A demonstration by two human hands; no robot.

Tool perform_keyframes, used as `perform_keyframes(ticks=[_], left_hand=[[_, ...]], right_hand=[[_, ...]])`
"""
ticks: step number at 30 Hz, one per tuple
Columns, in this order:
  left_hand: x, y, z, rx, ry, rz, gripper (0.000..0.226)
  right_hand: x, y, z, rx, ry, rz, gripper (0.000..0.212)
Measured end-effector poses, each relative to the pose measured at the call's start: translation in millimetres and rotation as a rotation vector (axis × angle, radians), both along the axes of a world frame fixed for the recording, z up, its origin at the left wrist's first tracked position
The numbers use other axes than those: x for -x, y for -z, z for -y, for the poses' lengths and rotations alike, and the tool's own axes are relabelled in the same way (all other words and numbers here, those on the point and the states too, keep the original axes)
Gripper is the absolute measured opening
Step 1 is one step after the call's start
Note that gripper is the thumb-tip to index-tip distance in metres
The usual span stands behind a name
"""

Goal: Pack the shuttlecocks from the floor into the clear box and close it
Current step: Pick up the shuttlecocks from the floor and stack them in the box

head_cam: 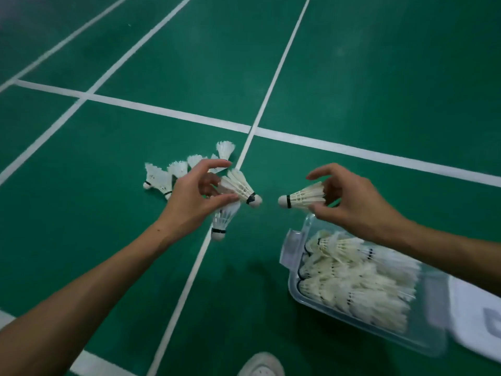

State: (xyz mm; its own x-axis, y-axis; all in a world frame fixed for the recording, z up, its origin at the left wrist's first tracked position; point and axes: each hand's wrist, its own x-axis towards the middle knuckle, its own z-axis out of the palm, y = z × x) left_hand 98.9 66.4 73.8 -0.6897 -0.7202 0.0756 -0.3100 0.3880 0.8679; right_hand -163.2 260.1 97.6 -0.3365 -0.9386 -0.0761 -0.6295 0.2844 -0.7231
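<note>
My left hand (196,196) pinches one shuttlecock (240,187) by its feathers, my right hand (349,202) another (305,198), corks facing, I judge for nesting. The clear box (360,318) lies open near right, nearly full; loose shuttlecocks (162,176) wait far left.

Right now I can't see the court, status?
Left hand and right hand each hold a shuttlecock. Clear box open, nearly full. Loose shuttlecocks remain on floor.
</note>
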Motion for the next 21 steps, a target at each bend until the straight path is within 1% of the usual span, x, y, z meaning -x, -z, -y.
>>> perform_keyframes(ticks=[4,7,9,12,17,21], left_hand=[[46,-13,-43,0.006,0.158,-0.07,0.064],[61,-15,-66,0.003,0.203,-0.078,0.064],[65,-15,-76,-0.009,0.213,-0.063,0.065],[64,-14,-81,-0.021,0.177,-0.056,0.064],[64,-3,-82,-0.011,0.17,-0.03,0.065],[63,6,-85,-0.017,0.174,-0.03,0.064]], right_hand=[[20,-8,-77,0.024,0.162,0.025,0.051],[13,9,-119,0.008,0.232,0.056,0.052],[2,25,-132,0.01,0.239,0.088,0.053],[-18,48,-132,-0.038,0.195,0.108,0.054],[-37,72,-106,-0.107,0.137,0.032,0.056],[-44,79,-87,-0.133,0.084,-0.01,0.062]])
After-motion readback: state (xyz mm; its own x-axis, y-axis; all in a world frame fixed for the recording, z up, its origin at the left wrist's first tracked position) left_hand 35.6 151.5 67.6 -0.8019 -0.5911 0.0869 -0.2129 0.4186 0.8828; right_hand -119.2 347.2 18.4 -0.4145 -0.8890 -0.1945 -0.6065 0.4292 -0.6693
